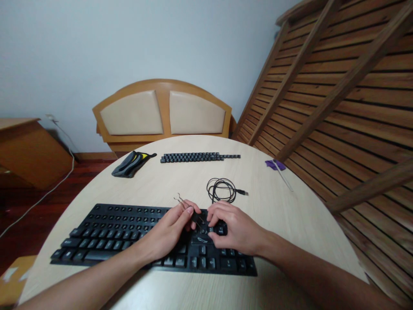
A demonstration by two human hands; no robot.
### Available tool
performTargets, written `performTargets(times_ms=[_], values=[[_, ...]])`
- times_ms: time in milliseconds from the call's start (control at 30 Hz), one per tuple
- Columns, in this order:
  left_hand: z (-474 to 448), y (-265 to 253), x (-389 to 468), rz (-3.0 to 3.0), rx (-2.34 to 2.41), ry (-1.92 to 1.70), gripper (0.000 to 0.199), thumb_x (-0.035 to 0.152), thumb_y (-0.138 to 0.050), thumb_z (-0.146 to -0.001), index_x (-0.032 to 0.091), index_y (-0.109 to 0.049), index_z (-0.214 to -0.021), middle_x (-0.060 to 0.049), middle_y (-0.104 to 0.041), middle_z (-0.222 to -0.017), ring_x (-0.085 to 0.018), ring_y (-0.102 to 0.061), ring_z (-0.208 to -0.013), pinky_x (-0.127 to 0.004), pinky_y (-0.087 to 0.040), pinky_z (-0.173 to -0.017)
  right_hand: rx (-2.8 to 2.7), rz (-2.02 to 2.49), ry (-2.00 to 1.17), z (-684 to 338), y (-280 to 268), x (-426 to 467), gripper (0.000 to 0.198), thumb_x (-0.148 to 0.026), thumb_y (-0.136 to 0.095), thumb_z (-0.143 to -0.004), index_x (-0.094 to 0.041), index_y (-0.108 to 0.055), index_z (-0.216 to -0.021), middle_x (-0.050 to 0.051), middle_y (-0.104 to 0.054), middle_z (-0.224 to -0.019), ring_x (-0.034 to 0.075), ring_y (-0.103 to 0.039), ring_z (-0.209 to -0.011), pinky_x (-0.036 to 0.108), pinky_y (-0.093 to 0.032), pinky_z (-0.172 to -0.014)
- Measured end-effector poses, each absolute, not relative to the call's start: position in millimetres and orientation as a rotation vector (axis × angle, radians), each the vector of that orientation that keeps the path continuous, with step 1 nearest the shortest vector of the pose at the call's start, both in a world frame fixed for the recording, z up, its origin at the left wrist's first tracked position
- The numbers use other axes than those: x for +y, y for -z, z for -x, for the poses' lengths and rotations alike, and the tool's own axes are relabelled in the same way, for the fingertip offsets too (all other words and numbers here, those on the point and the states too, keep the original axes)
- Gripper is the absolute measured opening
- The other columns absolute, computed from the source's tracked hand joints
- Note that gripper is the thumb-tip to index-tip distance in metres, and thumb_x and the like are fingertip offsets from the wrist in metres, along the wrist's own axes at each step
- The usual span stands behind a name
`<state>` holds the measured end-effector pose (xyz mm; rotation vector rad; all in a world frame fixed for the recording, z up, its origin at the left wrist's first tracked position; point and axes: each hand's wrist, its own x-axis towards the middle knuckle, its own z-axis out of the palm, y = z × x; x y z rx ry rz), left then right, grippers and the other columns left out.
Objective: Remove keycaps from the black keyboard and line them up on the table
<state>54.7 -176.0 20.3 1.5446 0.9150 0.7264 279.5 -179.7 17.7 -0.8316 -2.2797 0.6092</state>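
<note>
Plain pale wall [161, 38] stands behind a round wooden worktop [267, 224]. Near its front edge lies a big black keyboard [129, 234], with many of its upper keys off, and loose key caps [193, 157] sit in neat rows close to the far edge. It looks like the step right now is fiddly work on the keys at the keyboard's right side, but I can't tell if a key is coming off or going on. I think the next move calls for slow, small pushes or pulls, with the bent wire kept off the other keys. The left hand [176, 221] has its thumb and fingers closed on a thin wire tool [181, 200], and two ends poke up toward the far edge. The right hand [234, 226] curls over the keyboard's right part, with a little gap between thumb and pointing finger; I can't tell if they pinch a key. A looped black cord [222, 189] lies just behind that hand, toward the far edge.
</note>
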Motion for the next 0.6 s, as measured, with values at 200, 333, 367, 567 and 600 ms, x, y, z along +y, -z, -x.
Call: performTargets(times_ms=[200,333,367,567,600], values=[[-54.7,-21.0,-175.9,-1.512,0.911,-0.740,0.032,0.045,-0.039,-0.100,0.018,-0.056,-0.105,0.001,-0.056,-0.076,-0.016,-0.049,-0.074,-0.029,-0.038,-0.072,-2.216,0.816,-0.665,-279.3,-17.0,-179.5,0.021,-0.012,-0.072,-0.069,-0.021,-0.055,-0.077,0.003,-0.064,-0.088,0.019,-0.060,-0.092,0.034,-0.048,-0.083],[-55.3,-25.3,-173.8,-1.471,0.916,-0.797,0.036,0.050,-0.040,-0.098,0.018,-0.057,-0.100,0.001,-0.055,-0.072,-0.015,-0.049,-0.069,-0.028,-0.039,-0.068,-2.102,0.882,-0.767,-279.3,-15.7,-179.3,0.022,-0.012,-0.073,-0.067,-0.020,-0.056,-0.077,0.002,-0.065,-0.088,0.018,-0.063,-0.085,0.032,-0.049,-0.079],[-55.7,-26.1,-173.1,-1.460,0.925,-0.811,0.037,0.051,-0.042,-0.097,0.017,-0.057,-0.098,0.002,-0.055,-0.071,-0.015,-0.049,-0.068,-0.028,-0.039,-0.067,-2.089,0.898,-0.780,-279.6,-15.5,-179.1,0.022,-0.012,-0.073,-0.066,-0.020,-0.056,-0.077,0.002,-0.066,-0.087,0.017,-0.063,-0.084,0.031,-0.049,-0.078],[-58.9,-24.5,-169.7,-1.391,0.997,-0.887,0.040,0.054,-0.047,-0.092,0.016,-0.057,-0.097,0.003,-0.053,-0.066,-0.014,-0.047,-0.062,-0.026,-0.039,-0.062,-2.102,0.990,-0.709,-285.7,-22.4,-174.5,0.013,-0.017,-0.070,-0.071,-0.019,-0.062,-0.081,0.003,-0.068,-0.086,0.017,-0.063,-0.081,0.032,-0.050,-0.077],[-59.1,-23.9,-169.4,-1.393,1.002,-0.886,0.039,0.053,-0.047,-0.092,0.016,-0.057,-0.098,0.003,-0.053,-0.067,-0.014,-0.047,-0.063,-0.027,-0.039,-0.063,-2.101,1.024,-0.686,-287.9,-24.7,-172.4,0.012,-0.018,-0.070,-0.072,-0.019,-0.063,-0.082,0.003,-0.068,-0.085,0.018,-0.063,-0.081,0.032,-0.050,-0.077]])
